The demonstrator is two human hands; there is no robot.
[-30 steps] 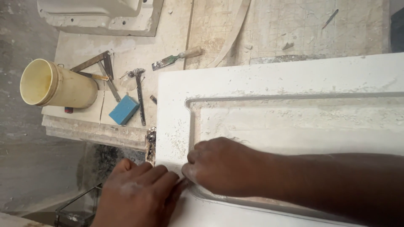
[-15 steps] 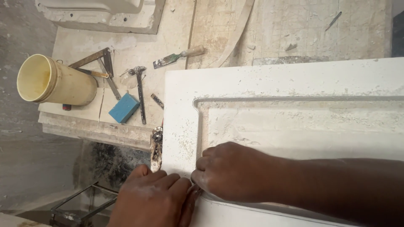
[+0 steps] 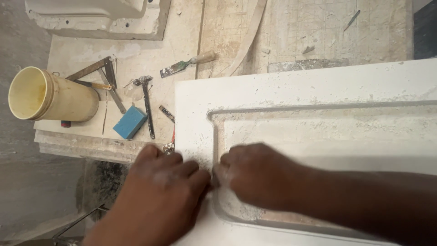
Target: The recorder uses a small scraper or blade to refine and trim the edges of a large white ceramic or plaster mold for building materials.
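Both hands have slid a little up the white door panel [image 3: 291,86] on the worktop [image 3: 136,54]: the left hand [image 3: 159,196] presses flat with fingers together, the right hand [image 3: 255,175] curls fingers into the groove corner, so the rubbing moves along.

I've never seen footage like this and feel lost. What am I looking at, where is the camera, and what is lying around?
The camera sits on a person's head and looks down at their own two bare hands. The left hand and right hand press together on a dusty white panelled door, at the corner of its recessed panel. Whether they grip anything is hidden. Beside the door, on a rough workbench, lie a yellow bucket on its side, a blue block, a hammer, a chisel and a metal square.
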